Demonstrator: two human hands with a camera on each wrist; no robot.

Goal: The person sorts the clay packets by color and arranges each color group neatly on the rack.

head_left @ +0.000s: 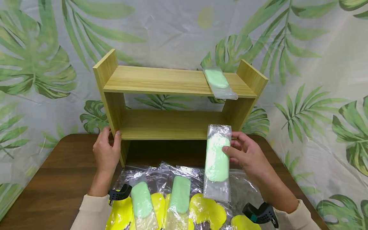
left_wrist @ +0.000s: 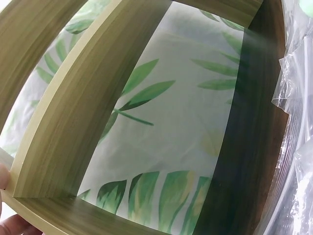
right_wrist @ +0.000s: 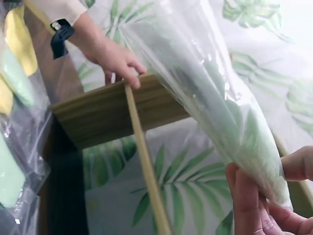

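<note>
My right hand [head_left: 248, 151] pinches a clear plastic bag [head_left: 217, 188] by its right edge, thumb in front. Inside that bag lies a flat, pale green oblong slab [head_left: 217, 159]. It hangs upright before the right part of the wooden shelf [head_left: 172, 124]. With thumb on the front edge and fingers on the outer side, my left hand [head_left: 106, 147] grips the shelf's left side panel [head_left: 110, 95]. In the right wrist view, the bag [right_wrist: 215, 73] slants up out of the right hand's fingers. Another bagged green slab [head_left: 217, 79] rests on the top board, its bag overhanging the front.
Before the shelf, clear bags with yellow rounded shapes [head_left: 208, 210] cover the dark wooden table [head_left: 43, 179]. Two bagged green slabs, one left [head_left: 142, 199] and one in the middle [head_left: 180, 195], lie over them. A leaf-patterned cloth [head_left: 172, 32] hangs behind.
</note>
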